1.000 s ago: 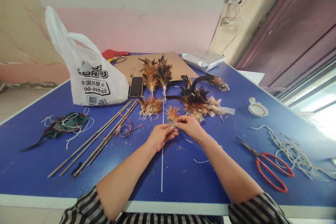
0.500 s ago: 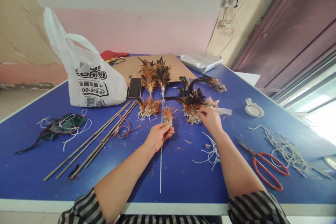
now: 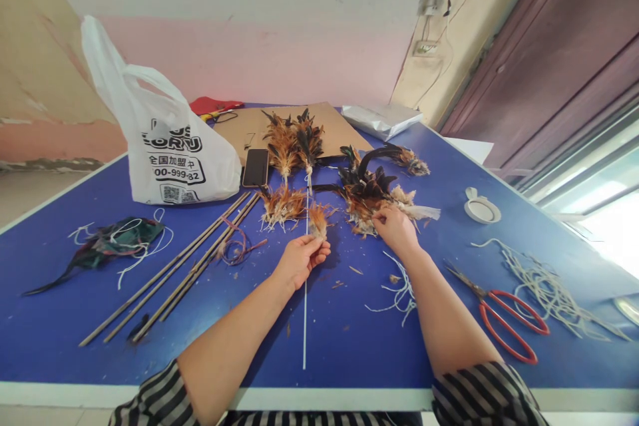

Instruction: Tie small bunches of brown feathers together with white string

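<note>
Pinched in my left hand (image 3: 304, 259) is a small tuft of orange-brown feathers (image 3: 318, 219), held upright by its pale base. My right hand (image 3: 396, 227) is at the near edge of a loose pile of brown, black and cream feathers (image 3: 367, 196); its thumb and fingertips are closed together on the feathers there. Which feather they grip is too small to tell. Left of the held tuft lies a row of orange feathers (image 3: 283, 205) with white quill ends. Behind it are two tied feather bunches (image 3: 308, 140), one partly on cardboard.
Thin sticks (image 3: 170, 266) lie beside a purple cord (image 3: 239, 243) and dark green feathers (image 3: 122, 236) at left. A white plastic bag (image 3: 184, 146) stands behind, near a phone (image 3: 256, 168). Red-handled scissors (image 3: 514, 326), white string (image 3: 549, 286) and a tape roll (image 3: 482, 209) lie at right.
My right hand has shifted slightly left along the near edge of the feather pile. My left hand stays in place with the feather tuft.
</note>
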Demonstrator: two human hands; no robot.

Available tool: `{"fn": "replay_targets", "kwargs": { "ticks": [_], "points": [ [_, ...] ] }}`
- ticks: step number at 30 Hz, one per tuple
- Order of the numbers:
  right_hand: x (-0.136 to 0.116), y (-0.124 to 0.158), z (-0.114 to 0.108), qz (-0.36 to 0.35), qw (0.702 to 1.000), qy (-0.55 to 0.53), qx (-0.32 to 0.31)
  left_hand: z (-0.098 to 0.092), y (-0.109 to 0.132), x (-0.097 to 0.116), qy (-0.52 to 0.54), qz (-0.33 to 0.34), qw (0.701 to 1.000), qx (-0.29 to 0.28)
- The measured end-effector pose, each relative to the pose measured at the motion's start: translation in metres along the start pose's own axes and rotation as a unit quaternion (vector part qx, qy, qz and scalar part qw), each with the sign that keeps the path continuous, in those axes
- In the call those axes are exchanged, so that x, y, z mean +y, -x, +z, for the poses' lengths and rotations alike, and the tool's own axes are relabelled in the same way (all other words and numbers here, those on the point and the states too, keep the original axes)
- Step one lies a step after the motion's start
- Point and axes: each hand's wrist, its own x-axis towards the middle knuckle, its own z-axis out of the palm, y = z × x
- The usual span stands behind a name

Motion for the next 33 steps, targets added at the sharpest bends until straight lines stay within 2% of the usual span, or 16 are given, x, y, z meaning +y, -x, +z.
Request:
{"fn": "replay_targets", "kwargs": {
  "ticks": [4,7,11,17,23,26,30,33],
  "points": [
    [0.002,-0.001,0.0,-0.003,1.0,-0.022,-0.005,0.001,0.001,0.0,-0.001,0.001,1.0,-0.003],
    [-0.001,-0.001,0.004,-0.013,1.0,0.003,-0.015,0.002,0.001,0.0,0.0,0.003,1.0,-0.004],
    [-0.002,-0.002,0.007,0.01,0.999,0.017,-0.028,0.001,0.0,0.0,0.004,0.004,1.0,-0.008],
    [0.006,-0.004,0.002,0.024,0.997,-0.066,-0.045,-0.001,0.0,-0.001,0.005,0.004,1.0,-0.007],
    [0.006,-0.006,0.004,0.011,0.993,-0.122,0.003,-0.001,-0.002,-0.002,0.006,0.005,1.0,-0.011],
    [0.004,-0.007,0.009,0.003,0.993,-0.113,0.015,-0.001,-0.002,-0.002,0.005,0.006,1.0,-0.012],
    [0.003,-0.007,0.008,0.018,0.995,-0.099,0.0,0.0,0.0,-0.001,0.008,0.004,1.0,-0.008],
    [0.003,-0.006,0.003,0.04,0.982,-0.182,-0.024,0.0,0.0,-0.001,0.008,0.004,1.0,-0.007]
  ]
}}
